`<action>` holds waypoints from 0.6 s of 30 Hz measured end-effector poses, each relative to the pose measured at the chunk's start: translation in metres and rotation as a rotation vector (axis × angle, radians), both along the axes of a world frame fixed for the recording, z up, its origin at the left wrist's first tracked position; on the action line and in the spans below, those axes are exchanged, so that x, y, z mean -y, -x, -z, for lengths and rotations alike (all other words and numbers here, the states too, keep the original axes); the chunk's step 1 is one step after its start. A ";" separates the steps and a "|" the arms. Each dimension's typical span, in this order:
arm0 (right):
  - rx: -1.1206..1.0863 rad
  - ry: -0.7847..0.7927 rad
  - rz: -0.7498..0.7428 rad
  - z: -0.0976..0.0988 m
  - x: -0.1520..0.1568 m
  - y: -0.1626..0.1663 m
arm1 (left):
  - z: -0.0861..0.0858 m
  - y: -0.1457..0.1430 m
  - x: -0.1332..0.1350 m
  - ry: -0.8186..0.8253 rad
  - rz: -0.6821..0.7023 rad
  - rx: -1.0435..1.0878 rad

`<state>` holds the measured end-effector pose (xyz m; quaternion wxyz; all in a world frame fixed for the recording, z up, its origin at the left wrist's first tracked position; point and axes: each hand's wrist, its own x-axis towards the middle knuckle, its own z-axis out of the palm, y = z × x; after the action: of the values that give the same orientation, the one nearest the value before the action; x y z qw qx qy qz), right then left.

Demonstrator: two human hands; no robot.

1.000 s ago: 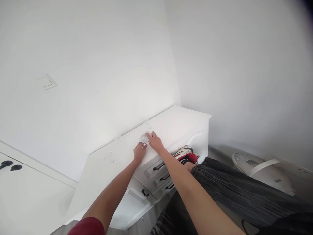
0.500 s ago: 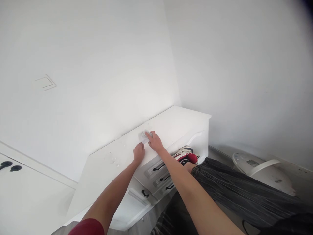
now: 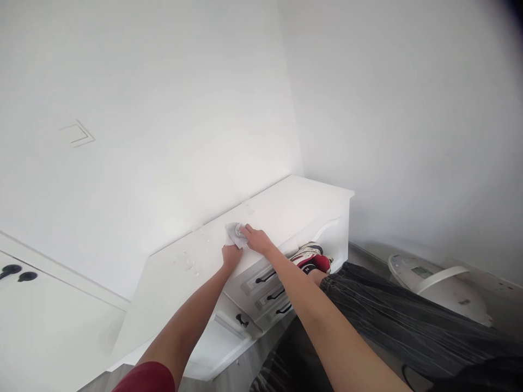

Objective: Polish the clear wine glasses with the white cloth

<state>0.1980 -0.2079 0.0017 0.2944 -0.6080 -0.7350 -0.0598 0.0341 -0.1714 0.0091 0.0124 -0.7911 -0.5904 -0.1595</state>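
Note:
A crumpled white tissue is pinched in the fingers of my right hand, its loose part spread leftward just over the white cabinet top. Close beside it, my left hand is closed, and the tissue's lower edge meets its knuckles. What that hand holds, if anything, is hidden. Small clear wet-looking spots dot the cabinet top to the left of my hands.
White walls meet behind the cabinet. Drawers with black handles face me. A shoe on a leg in dark trousers rests against the cabinet front. At right stands a white rounded appliance; a door handle is at left.
My right hand has shifted slightly left and toward me with the tissue, which now shows more spread out. The left hand stays nearly in place.

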 end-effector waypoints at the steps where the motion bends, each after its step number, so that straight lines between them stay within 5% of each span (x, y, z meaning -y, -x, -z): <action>1: -0.001 0.002 0.006 -0.001 0.001 0.000 | 0.000 0.000 0.001 0.000 0.003 -0.003; 5: -0.034 0.007 0.076 -0.005 0.003 -0.002 | -0.001 -0.001 0.003 0.002 0.026 -0.001; 9: 0.009 0.013 -0.045 -0.006 0.005 -0.002 | -0.002 -0.002 0.005 0.011 0.016 -0.011; 14: -0.044 0.010 0.055 -0.006 0.006 -0.003 | -0.001 -0.002 0.003 0.013 0.017 -0.015; 18: -0.022 0.002 -0.025 -0.007 0.007 -0.002 | -0.001 0.000 0.001 0.003 0.015 -0.017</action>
<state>0.2001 -0.2148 0.0091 0.3025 -0.5997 -0.7392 -0.0490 0.0345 -0.1727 0.0097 0.0149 -0.7969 -0.5844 -0.1521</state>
